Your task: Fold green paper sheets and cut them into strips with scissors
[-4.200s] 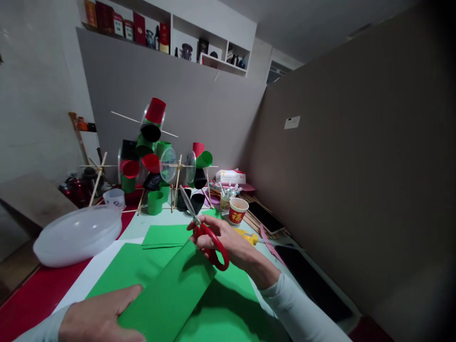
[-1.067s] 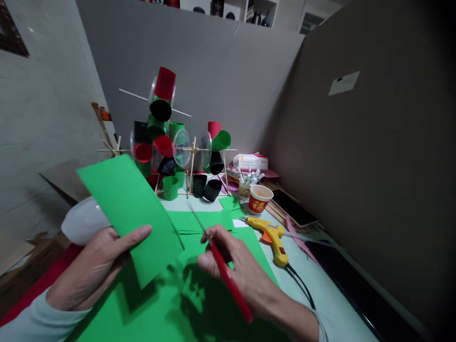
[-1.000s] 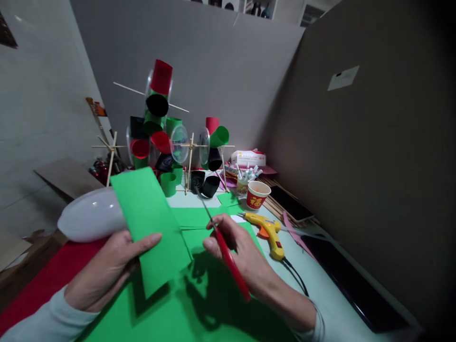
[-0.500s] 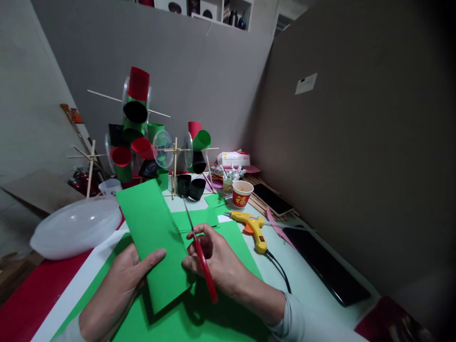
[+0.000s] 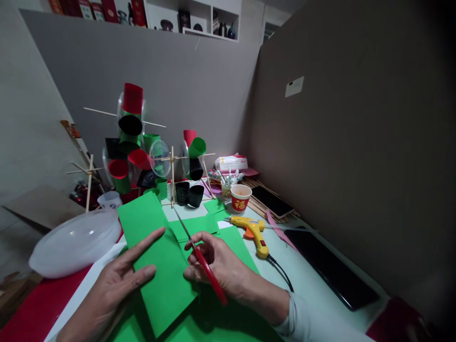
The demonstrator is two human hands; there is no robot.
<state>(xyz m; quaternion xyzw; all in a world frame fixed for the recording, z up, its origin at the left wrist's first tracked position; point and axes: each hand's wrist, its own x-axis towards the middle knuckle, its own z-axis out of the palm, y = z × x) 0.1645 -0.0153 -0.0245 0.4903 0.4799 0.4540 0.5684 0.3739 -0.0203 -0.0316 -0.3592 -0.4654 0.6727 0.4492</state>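
Observation:
A folded sheet of green paper (image 5: pixel 156 280) stands tilted above larger green sheets (image 5: pixel 238 251). My left hand (image 5: pixel 110 285) lies at its left edge, index finger and thumb stretched apart over its face; the other fingers are hidden. Red-handled scissors (image 5: pixel 211 276) are held in my right hand (image 5: pixel 223 266), their blades together and pointing up and away to the left. The right thumb also touches the folded paper's right edge.
A yellow glue gun (image 5: pixel 251 228) lies right of the sheets, near a red-and-white paper cup (image 5: pixel 240 198). Black phone-like slabs (image 5: pixel 272 201) rest on sticks and table. Behind stand stick frames (image 5: pixel 172 173) with coloured paper tubes (image 5: pixel 133 99); a translucent plastic bowl-like piece (image 5: pixel 74 244) sits left.
My left index finger has come over the face of the folded paper, and the thumb has slid left. The scissors stay in my right hand. The view has tipped up slightly.

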